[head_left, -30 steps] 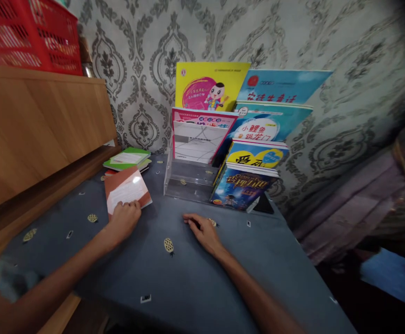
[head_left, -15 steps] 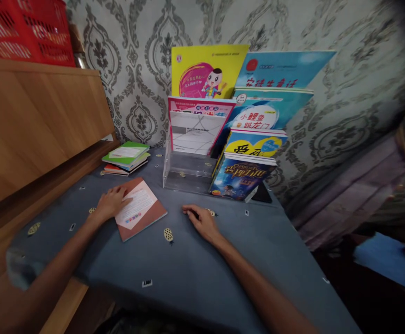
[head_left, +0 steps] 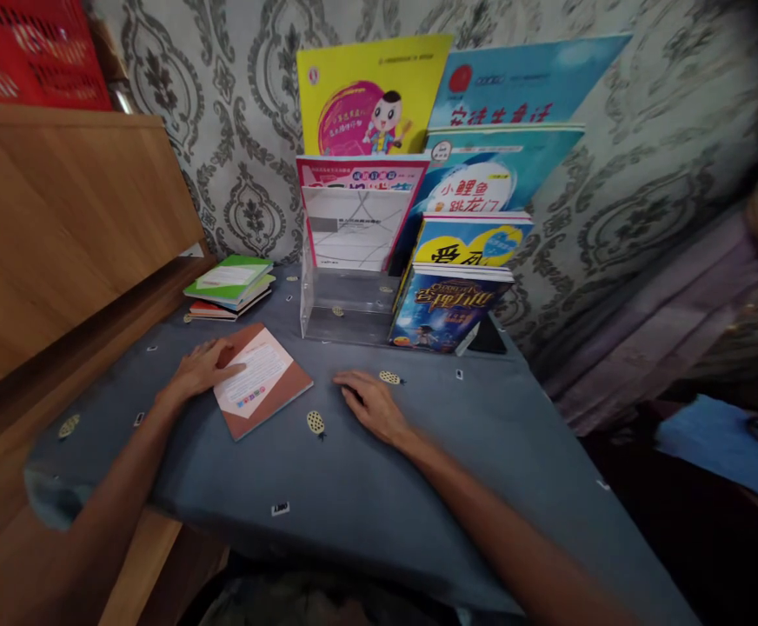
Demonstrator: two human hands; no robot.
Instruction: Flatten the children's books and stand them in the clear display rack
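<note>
A brown-covered book (head_left: 256,379) with a pale printed panel lies flat on the cloth-covered table. At its left edge rests my left hand (head_left: 202,369), fingers apart, with the thumb over the cover. My right hand (head_left: 374,407) lies on the tablecloth to the right of the book, apart from it. Its fingers are loosely stretched towards the left and hold nothing. Behind the hands stands a clear acrylic rack (head_left: 346,329). In its left column are a yellow book (head_left: 372,74) and a pink-edged book (head_left: 359,228); a dark blue book (head_left: 441,311) fronts the right column.
Behind the brown book is a small stack of books (head_left: 229,280), green on top. A wooden cabinet (head_left: 72,200) borders the table's left side, with a red plastic basket (head_left: 33,61) on it. A dark flat object (head_left: 487,337) lies by the rack's right side. Curtains (head_left: 672,330) hang at right.
The view has tilted slightly, so the rack and its books appear higher. My left hand has shifted slightly left on the book, and my right hand's fingers have straightened a little.
</note>
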